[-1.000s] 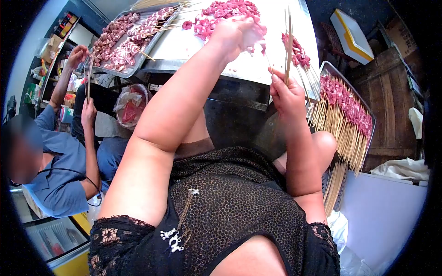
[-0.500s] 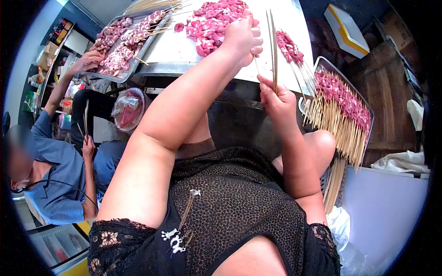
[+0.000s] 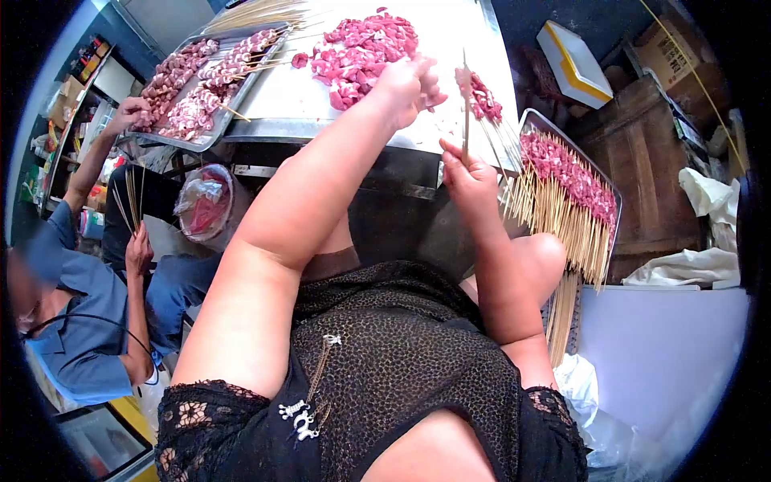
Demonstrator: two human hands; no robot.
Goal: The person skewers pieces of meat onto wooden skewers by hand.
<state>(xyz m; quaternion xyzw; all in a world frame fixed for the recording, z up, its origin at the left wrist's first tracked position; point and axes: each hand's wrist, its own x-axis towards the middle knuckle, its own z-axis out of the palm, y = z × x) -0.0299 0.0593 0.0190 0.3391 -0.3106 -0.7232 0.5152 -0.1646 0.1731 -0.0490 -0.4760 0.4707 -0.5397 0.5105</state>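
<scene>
Nearest, the right hand: thumb and fingers pressed together around the lower ends of a thin bundle of bamboo skewers, held upright; these look light and stiff, likely to flex or snap if pushed sideways, and are best gripped low on the bare shaft, clear of the points. Beyond, the left hand, fingers bent beside the heap of cut meat; whether they pinch a piece, I cannot tell from here. The heap lies loose on the pale table. Its pieces look moist, soft and slippery, each light; a pinch across the thick middle should hold better than one at a thin edge. Beside it, several threaded skewers lie with shafts pointing toward the wearer. To the right, a metal tray carries packed rows, meat inward, shafts overhanging: convenient handles, though a full load would weigh more. At far left, a co-worker's hand is at a second tray of thicker-looking, pale-streaked meat.
</scene>
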